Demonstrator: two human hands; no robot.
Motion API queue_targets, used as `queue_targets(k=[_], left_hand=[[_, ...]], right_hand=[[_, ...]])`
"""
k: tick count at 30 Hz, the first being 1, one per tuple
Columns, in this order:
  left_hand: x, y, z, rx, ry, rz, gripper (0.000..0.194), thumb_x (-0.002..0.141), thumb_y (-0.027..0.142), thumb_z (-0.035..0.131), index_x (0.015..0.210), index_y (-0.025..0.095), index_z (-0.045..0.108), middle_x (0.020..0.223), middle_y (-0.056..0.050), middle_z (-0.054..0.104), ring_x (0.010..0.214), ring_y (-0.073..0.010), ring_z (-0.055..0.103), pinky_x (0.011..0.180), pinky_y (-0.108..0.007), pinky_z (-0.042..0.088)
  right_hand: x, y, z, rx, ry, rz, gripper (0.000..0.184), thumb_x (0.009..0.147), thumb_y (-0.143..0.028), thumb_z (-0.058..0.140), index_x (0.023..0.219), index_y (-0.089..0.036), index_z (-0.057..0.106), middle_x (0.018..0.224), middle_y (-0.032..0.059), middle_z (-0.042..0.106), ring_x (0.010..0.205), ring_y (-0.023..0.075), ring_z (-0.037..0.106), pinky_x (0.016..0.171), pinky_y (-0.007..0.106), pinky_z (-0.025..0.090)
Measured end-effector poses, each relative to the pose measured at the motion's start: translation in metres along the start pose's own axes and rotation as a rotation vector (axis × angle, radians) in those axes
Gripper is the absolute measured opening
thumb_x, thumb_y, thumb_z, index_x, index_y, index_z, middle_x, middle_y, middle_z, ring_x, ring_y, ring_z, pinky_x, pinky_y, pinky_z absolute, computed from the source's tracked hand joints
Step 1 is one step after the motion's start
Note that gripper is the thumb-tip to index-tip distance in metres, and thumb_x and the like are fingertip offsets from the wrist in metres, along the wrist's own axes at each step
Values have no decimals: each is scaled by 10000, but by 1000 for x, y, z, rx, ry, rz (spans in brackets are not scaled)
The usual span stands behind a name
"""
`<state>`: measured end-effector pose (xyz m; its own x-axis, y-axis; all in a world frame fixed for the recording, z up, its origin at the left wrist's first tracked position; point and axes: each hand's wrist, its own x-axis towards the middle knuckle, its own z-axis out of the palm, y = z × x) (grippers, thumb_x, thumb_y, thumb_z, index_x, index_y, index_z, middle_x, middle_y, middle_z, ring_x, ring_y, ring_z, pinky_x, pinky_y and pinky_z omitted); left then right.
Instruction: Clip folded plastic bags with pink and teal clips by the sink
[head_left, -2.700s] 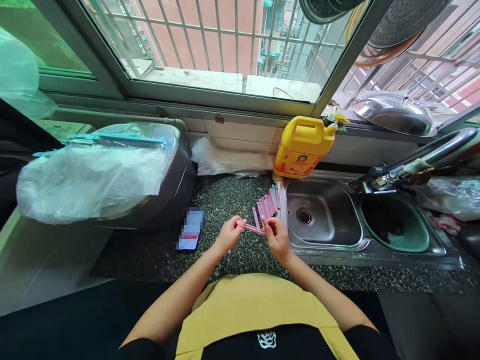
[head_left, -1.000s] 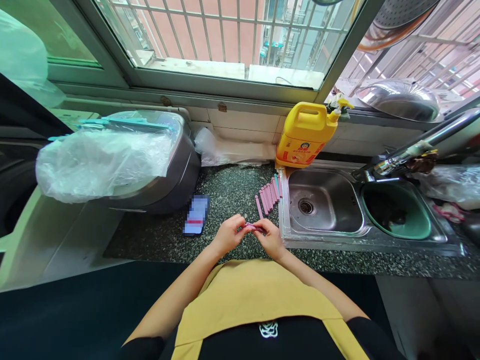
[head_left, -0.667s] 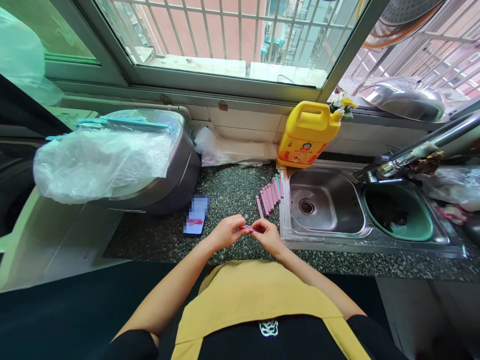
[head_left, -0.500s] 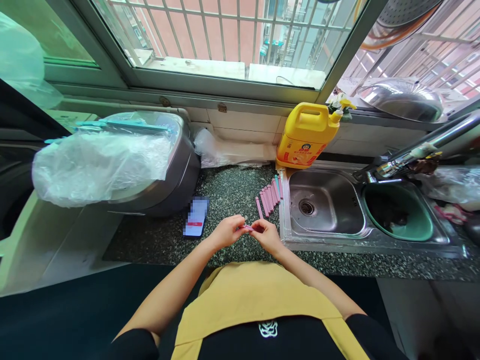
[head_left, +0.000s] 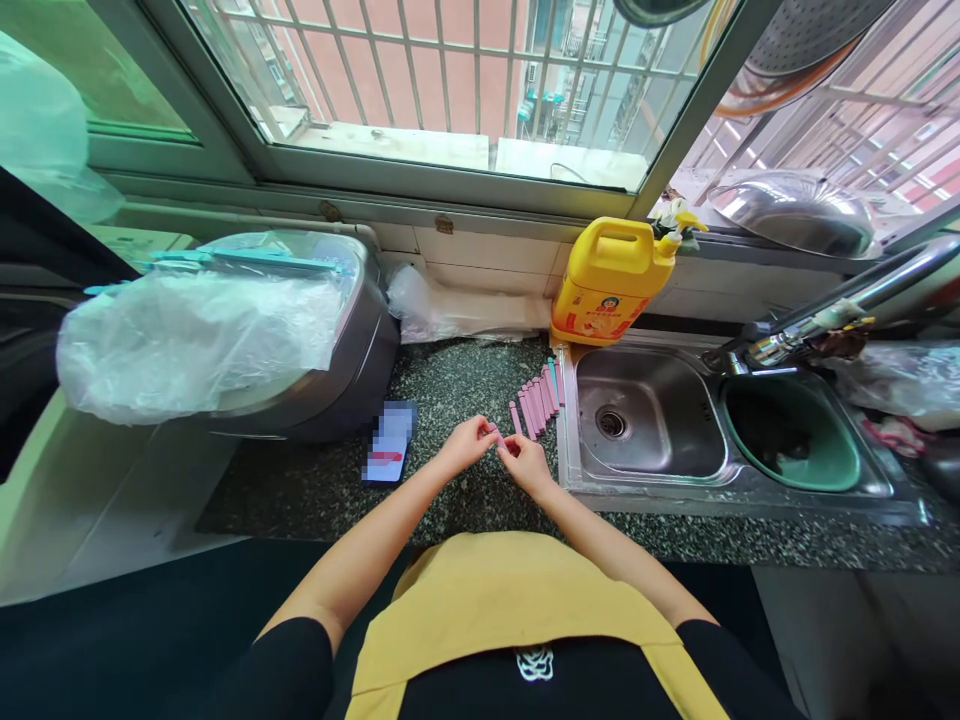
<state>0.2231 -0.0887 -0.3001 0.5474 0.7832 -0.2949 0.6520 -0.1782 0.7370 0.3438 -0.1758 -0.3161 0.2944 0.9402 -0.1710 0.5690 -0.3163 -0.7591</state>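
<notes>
A slim pink stick [head_left: 496,434], which looks like a bag sealing clip, is held up between my two hands above the dark speckled counter [head_left: 442,380]. Fingertips of my left hand [head_left: 469,445] pinch its upper end. My right hand [head_left: 526,464] is closed round its lower end. Just beyond my right hand lies a row of similar pink clips [head_left: 534,404], several side by side, with a teal clip [head_left: 553,378] among them near the sink edge. One pink clip [head_left: 515,418] lies a little apart, at the left of the row.
A phone [head_left: 390,440] lies left of my hands. Further left stands a grey appliance [head_left: 367,350] under a plastic bag [head_left: 202,330]. At the back is a yellow jug [head_left: 615,280]. To the right are a steel sink [head_left: 652,400] and a green basin [head_left: 825,460] under the faucet [head_left: 780,345].
Both hands have risen slightly, and the clip between them has turned from nearly level to a steep slant. The view has shifted a little.
</notes>
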Motion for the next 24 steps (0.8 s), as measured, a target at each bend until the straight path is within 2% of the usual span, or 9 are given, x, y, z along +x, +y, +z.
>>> queue_targets(k=[3,5,9,13,18,24], left_hand=[[7,-2,23,-9,6,-156,152,777,253,508,688,142,560,628,3,563,600,-119,498,564,-220,353],[15,-2,34,-10,-17,-196,200,789,248,489,638,140,563,594,-5,567,585,-123,506,547,-220,354],[34,0,41,-19,-51,-243,212,794,231,480,649,135,601,540,-13,578,538,-124,524,530,-221,370],[47,5,40,-26,-84,-287,232,810,239,460,720,125,641,539,-35,608,509,-136,551,538,-235,402],[55,11,39,-29,-62,-269,216,806,230,470,791,126,659,713,-82,675,681,-161,602,639,-245,424],[52,11,38,-52,-52,-216,233,808,210,466,909,113,652,792,-82,681,740,-158,606,660,-237,432]], right_hand=[[8,-1,-2,-277,-37,24,227,811,-310,489,848,-164,658,780,72,699,709,174,644,655,249,448],[13,-3,-3,-478,-85,39,274,836,-328,450,884,-156,657,834,114,699,779,209,656,685,273,455],[29,-10,-5,-721,-184,77,357,859,-353,401,980,-113,637,888,188,684,858,269,654,712,331,467],[46,-16,-9,-739,-242,124,407,895,-352,340,1089,-114,608,944,207,675,894,270,650,750,362,464],[60,-15,-13,-747,-247,160,363,903,-319,359,1127,-162,598,1044,180,655,977,238,623,833,348,433],[63,-16,-14,-797,-239,161,324,889,-236,370,1047,-98,617,975,204,666,932,255,641,761,336,453]])
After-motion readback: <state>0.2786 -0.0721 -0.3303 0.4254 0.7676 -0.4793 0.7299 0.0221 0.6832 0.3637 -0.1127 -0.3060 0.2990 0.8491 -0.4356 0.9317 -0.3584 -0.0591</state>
